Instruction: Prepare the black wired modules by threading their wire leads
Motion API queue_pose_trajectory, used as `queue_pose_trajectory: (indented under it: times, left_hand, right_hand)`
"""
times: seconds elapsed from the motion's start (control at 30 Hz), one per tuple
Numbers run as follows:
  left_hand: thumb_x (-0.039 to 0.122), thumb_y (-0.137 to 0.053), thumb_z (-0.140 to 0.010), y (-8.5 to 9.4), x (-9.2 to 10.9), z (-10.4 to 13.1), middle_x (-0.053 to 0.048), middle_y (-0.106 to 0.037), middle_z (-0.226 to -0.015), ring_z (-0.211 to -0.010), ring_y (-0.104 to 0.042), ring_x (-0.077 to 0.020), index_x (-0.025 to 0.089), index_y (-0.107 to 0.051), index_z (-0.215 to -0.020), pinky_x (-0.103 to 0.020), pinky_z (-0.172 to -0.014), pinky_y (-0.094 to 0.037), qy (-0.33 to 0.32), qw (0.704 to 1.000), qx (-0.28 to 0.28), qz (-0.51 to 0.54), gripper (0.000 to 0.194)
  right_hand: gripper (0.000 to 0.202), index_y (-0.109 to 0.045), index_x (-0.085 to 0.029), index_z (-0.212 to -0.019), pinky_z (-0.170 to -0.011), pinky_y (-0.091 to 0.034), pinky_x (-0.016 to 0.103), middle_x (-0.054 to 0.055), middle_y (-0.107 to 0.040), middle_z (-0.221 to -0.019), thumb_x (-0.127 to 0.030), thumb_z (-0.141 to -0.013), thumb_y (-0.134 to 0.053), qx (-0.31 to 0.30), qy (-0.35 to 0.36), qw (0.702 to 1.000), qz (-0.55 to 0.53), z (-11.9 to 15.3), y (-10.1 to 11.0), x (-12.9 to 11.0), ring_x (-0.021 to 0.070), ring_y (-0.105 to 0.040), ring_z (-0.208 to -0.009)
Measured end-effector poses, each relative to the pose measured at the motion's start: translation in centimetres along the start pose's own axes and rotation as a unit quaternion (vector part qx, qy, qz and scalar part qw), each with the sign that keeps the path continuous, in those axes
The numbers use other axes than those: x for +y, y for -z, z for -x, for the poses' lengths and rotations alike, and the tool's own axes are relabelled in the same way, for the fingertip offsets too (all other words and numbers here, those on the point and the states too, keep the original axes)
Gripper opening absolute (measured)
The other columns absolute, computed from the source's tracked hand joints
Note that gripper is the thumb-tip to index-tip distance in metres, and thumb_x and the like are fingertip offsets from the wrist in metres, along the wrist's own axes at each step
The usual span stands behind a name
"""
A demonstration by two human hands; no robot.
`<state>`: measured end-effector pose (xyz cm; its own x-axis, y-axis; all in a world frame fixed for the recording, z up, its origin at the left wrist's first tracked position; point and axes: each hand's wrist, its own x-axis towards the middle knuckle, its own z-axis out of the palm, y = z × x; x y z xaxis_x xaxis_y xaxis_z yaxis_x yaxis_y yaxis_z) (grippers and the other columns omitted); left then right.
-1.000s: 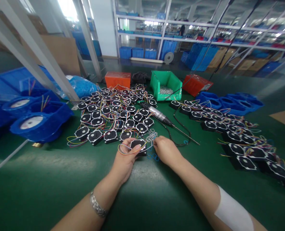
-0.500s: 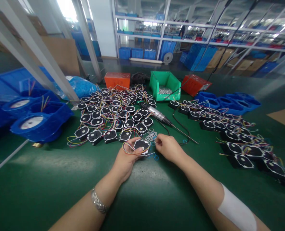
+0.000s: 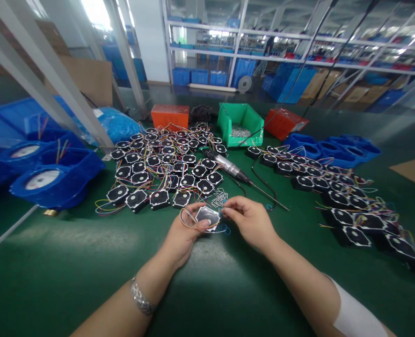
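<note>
left hand grips the wired motor face up over the green tabletop, likely to leave its edge reachable for the right hand, fingertips bunched just beside it, can't tell if gripping anything, loose metal pins within short reach.

Power tool behind right grip

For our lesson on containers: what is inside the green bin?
Inside the green bin, many small silvery pieces lie; whatever is under the top layer is covered.
</note>
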<state>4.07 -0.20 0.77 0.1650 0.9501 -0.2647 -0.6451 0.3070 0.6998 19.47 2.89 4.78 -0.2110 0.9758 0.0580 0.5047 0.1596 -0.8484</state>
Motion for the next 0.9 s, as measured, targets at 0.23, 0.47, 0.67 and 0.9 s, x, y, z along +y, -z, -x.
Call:
queue_pose_trajectory:
  times: [0.23, 0.47, 0.67, 0.9]
  left_hand:
    - [0.013, -0.069, -0.057, -0.1, 0.2, 0.0, 0.0, -0.058, -0.079, -0.068, -0.055, -0.0098, 0.015, -0.049, -0.094, -0.021, -0.06, -0.045, 0.002, 1.0, 0.002, 0.006, 0.042]
    - [0.014, -0.069, -0.058, -0.1, 0.0, 0.1, 0.001, -0.058, -0.078, -0.066, -0.055, -0.0097, 0.017, -0.049, -0.093, -0.021, -0.06, -0.045, 0.02, 0.999, 0.017, 0.023, 0.04]
    - [0.017, -0.07, -0.058, 0.2, 0.0, -0.1, -0.001, -0.059, -0.08, -0.069, -0.057, -0.0121, 0.017, -0.049, -0.091, -0.026, -0.063, -0.047, 0.04, 0.995, 0.029, 0.086, 0.039]
    - [0.016, -0.07, -0.057, 0.3, 0.5, 0.0, 0.001, -0.058, -0.071, -0.063, -0.055, -0.0094, 0.016, -0.05, -0.083, -0.022, -0.059, -0.045, 0.031, 0.999, -0.006, 0.041, 0.033]
  right_hand:
    - [0.01, -0.058, -0.016, -0.068, -0.063, -0.04, 0.021, -0.002, -0.057, -0.069, -0.006, -0.072, -0.056, 0.011, 0.093, 0.985, 0.146, 0.3, -0.3, -0.8, 0.0111, -0.053, -0.065]
    - [0.015, -0.061, -0.013, -0.082, -0.066, -0.042, 0.025, 0.005, -0.057, -0.073, -0.011, -0.082, -0.046, -0.009, 0.227, 0.933, 0.278, 0.7, -0.5, -0.2, 0.0146, -0.052, -0.069]
    - [0.022, -0.059, -0.015, -0.097, -0.066, -0.044, 0.025, 0.004, -0.058, -0.076, -0.013, -0.081, -0.044, -0.054, 0.161, 0.969, 0.18, 0.7, -0.5, -0.4, 0.0132, -0.054, -0.069]
    - [0.02, -0.05, -0.013, -0.066, -0.04, -0.039, 0.018, -0.002, -0.052, -0.049, -0.031, -0.066, -0.059, -0.004, -0.109, 0.987, -0.122, -0.4, -0.2, -0.1, 0.0087, -0.047, -0.041]
